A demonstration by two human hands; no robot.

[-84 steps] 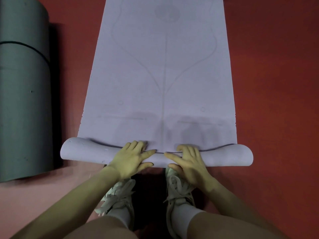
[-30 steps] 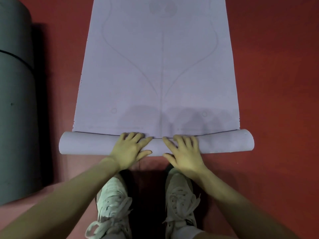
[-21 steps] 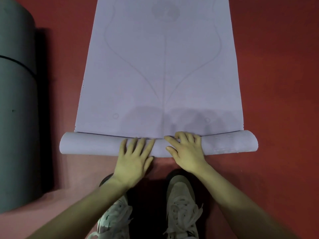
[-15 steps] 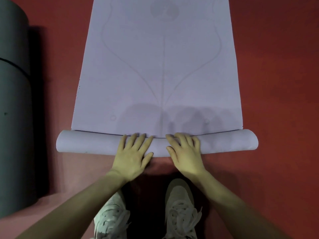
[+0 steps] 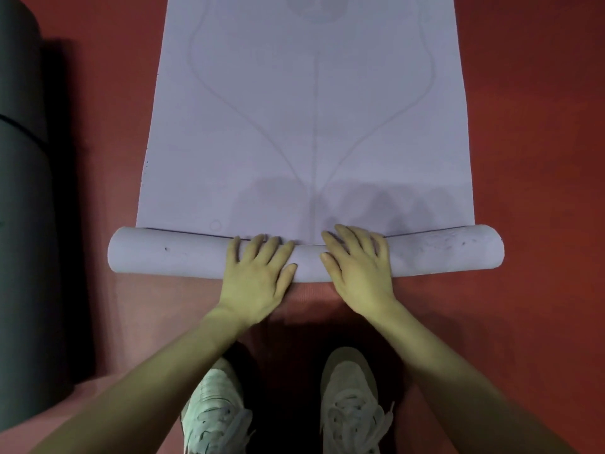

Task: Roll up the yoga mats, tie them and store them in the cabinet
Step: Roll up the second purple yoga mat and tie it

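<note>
Both hands flat on the rolled end of a lilac yoga mat [image 5: 307, 126].

The left hand [image 5: 258, 276] and right hand [image 5: 360, 273] press side by side on the roll [image 5: 442, 253], fingers straight and slightly spread, tips at its far edge. Beyond the fingertips the mat lies flat on the red floor [image 5: 530, 126]. Well left of the left hand's fingers lies a rolled dark green mat [image 5: 23, 224]. White sneakers [image 5: 216, 414] stand behind the wrists.

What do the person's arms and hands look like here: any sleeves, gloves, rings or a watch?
Both forearms are bare up to the frame's edge, with no sleeves in view. The left hand and the right hand wear no gloves, and no rings, watch or wristband show on the fingers or wrists. Below them are pale lace-up sneakers.
</note>
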